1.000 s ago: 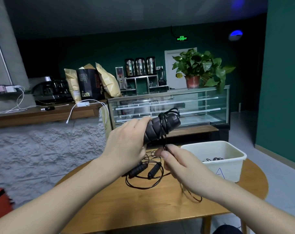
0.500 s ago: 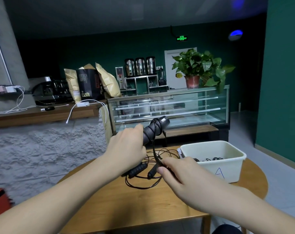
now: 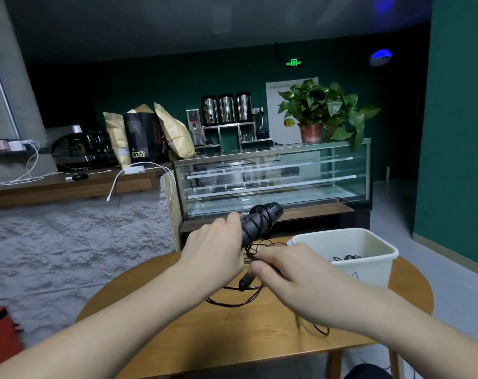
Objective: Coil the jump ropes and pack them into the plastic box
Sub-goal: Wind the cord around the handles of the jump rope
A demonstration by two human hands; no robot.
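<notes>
The rope handles (image 3: 259, 222), wound with cord (image 3: 253, 251), are gripped in the left hand (image 3: 216, 253) above the table (image 3: 205, 332). The cord is pinched by the right hand (image 3: 292, 274). The box (image 3: 344, 255) is seen just right.

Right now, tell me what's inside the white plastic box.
Over the near rim of the box, a few black loops and pieces of jump rope show at the bottom. The front wall hides the rest, so I cannot count them.

The left hand (image 3: 214, 248) grips rope-wrapped handles (image 3: 259, 221) while the right hand (image 3: 292, 274) pinches the cord (image 3: 253, 254) above the worktop (image 3: 232, 337).
</notes>
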